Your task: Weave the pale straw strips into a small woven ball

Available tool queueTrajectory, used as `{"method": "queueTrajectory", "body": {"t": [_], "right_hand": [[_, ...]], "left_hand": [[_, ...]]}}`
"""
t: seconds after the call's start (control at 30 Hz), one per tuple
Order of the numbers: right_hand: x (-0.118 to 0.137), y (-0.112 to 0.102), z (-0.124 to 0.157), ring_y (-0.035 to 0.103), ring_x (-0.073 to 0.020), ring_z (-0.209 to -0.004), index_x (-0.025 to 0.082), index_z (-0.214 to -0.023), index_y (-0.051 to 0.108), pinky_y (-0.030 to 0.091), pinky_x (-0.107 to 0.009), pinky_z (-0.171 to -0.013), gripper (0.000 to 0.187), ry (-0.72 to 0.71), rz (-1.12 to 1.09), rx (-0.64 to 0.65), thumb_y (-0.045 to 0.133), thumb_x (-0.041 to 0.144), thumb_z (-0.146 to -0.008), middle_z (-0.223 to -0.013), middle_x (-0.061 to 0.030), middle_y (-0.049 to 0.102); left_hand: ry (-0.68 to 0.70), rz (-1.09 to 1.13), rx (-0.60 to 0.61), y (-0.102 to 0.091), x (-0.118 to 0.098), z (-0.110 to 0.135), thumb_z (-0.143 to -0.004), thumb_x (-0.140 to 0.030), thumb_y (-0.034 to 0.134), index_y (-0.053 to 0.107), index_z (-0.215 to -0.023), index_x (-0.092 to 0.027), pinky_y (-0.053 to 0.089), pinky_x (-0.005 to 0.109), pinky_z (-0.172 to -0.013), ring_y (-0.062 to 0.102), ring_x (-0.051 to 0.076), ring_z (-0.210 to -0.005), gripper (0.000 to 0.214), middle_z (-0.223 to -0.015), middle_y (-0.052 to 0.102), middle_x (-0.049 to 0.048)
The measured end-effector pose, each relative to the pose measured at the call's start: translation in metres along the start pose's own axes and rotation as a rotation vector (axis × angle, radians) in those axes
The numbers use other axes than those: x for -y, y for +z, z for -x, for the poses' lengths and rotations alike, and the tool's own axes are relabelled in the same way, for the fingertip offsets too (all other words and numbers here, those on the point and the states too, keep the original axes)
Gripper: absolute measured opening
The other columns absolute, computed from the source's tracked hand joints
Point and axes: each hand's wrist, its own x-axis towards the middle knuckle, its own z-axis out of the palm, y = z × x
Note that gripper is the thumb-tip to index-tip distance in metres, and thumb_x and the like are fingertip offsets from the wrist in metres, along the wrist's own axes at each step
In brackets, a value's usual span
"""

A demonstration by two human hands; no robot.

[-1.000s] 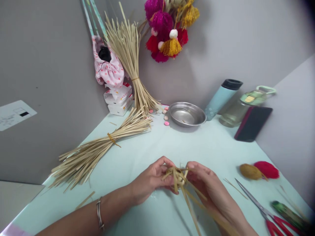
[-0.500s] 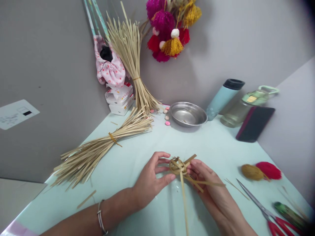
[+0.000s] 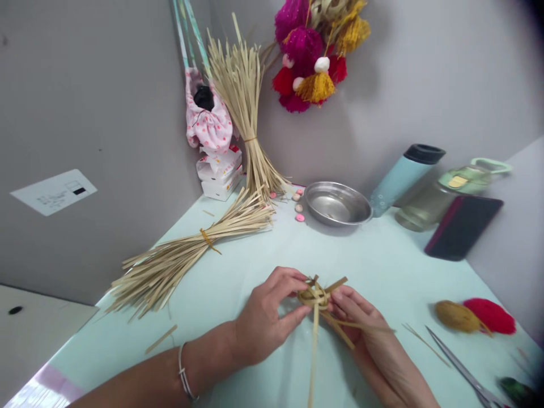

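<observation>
A small knot of woven straw strips (image 3: 315,296) sits between my two hands, low in the middle of the pale green table (image 3: 382,255). My left hand (image 3: 267,317) pinches its left side with thumb and fingers. From the right, the fingers of my right hand (image 3: 365,331) close on the knot. Long loose strip ends (image 3: 313,357) trail down toward me and off to the right.
A tied straw bundle (image 3: 191,255) lies at the left and another (image 3: 246,107) leans in the corner. Behind are a steel bowl (image 3: 338,203), a tumbler (image 3: 402,177), a bottle (image 3: 442,192) and a dark phone (image 3: 461,226). Yarn pompoms (image 3: 474,316) and scissors (image 3: 463,368) lie right.
My left hand had opened off the knot half a second ago and has now closed on it again. The camera has shifted, so everything sits further right in view.
</observation>
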Motion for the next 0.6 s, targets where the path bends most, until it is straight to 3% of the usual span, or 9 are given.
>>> {"method": "queueTrajectory", "body": {"t": [0.33, 0.6], "right_hand": [[-0.0008, -0.0009, -0.0028, 0.058, -0.0105, -0.061, 0.019, -0.07, 0.066, 0.049, -0.016, -0.058, 0.024, 0.039, 0.063, -0.006, 0.085, 0.034, -0.068, -0.066, 0.0011, 0.065], [-0.004, -0.0027, -0.0056, 0.062, -0.0121, -0.064, 0.019, -0.072, 0.065, 0.049, -0.016, -0.059, 0.025, 0.063, 0.083, 0.015, 0.084, 0.035, -0.069, -0.068, -0.0007, 0.068]], "left_hand": [[0.087, -0.055, 0.016, -0.0025, 0.0015, 0.001, -0.09, -0.018, 0.057, 0.062, -0.107, -0.015, 0.052, 0.028, -0.093, 0.062, 0.016, -0.104, 0.018, -0.109, 0.063, 0.011], [-0.048, -0.051, 0.057, -0.0026, -0.0054, 0.0027, -0.083, -0.018, 0.061, 0.056, -0.112, -0.017, 0.054, 0.029, -0.085, 0.061, 0.018, -0.1, 0.03, -0.109, 0.057, 0.0098]]}}
